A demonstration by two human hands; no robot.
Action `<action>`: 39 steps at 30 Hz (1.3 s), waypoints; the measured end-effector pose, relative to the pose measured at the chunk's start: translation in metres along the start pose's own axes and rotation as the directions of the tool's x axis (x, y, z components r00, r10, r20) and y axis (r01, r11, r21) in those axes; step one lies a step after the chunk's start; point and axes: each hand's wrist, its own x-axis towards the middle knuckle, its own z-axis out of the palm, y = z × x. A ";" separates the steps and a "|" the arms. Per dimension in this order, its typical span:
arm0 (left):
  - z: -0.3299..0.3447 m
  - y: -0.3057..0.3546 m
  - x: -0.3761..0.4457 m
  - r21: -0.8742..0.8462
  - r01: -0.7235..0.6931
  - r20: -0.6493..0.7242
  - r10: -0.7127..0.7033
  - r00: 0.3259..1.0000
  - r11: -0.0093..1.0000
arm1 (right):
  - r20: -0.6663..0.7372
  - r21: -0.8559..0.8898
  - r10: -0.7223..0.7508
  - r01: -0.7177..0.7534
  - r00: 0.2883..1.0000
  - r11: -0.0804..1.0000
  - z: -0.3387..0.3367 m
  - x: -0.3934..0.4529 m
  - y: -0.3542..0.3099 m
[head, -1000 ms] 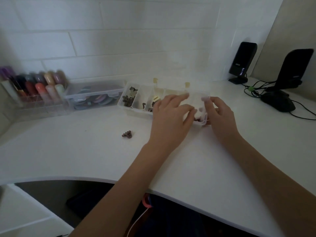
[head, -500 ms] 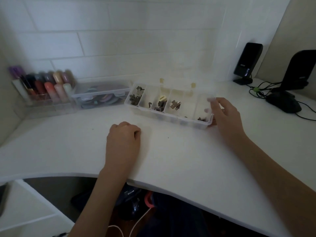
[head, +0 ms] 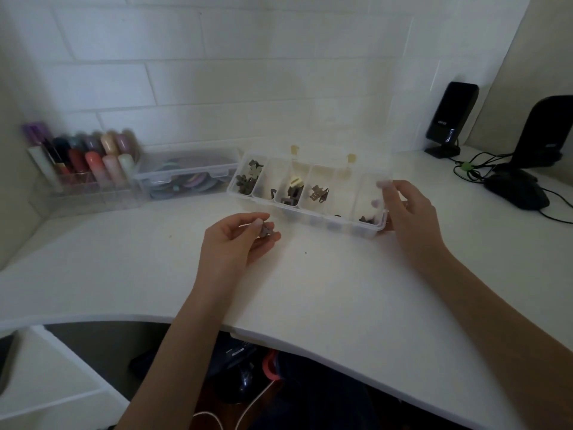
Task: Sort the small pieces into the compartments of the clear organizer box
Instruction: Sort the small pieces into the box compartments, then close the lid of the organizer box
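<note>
Pieces are sitting sorted in four of the five compartments of the box (head: 310, 193), which is lying open on the worktop (head: 310, 290) just ahead of both hands. Second cell from the right looks bare; too dim to be sure.

Left hand (head: 238, 240) is now holding one dark piece (head: 265, 231) pinched between thumb and fingertips, lifted just above the worktop, a little short of the box's front wall. A second ago this hand was over the box and a lone piece was lying on the worktop to its left; half a second ago the hand was curled down over that spot. That spot is bare now, so the stray piece is judged to be the one in the pinch.

Right hand (head: 406, 209) is still gripping the right end of the box, thumb and fingers curled round the end wall, steadying it. Box unmoved between frames.

Judgement: pick-up done; drop-off pending. Piece's shape is too small and blurred to match against the cells, so the target compartment cannot be told. No other loose pieces visible on the worktop, so this may be the last one.

Beyond the left hand: clear case (head: 186, 175) and a rack of coloured markers (head: 83, 159).
</note>
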 end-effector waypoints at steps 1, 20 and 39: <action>0.000 0.000 0.001 -0.007 -0.002 -0.002 0.002 1.000 1.000 | 0.001 0.004 0.000 0.000 1.000 1.000 0.000 0.000 0.000; 0.061 -0.006 0.053 0.735 -0.678 0.522 0.653 0.549 -0.017 | 0.013 -0.014 -0.027 0.028 1.000 1.000 -0.001 -0.002 -0.002; -0.010 0.011 0.093 0.113 0.063 -0.057 -0.057 0.997 0.992 | 0.063 -0.140 0.112 -0.102 0.992 0.985 -0.010 0.001 -0.010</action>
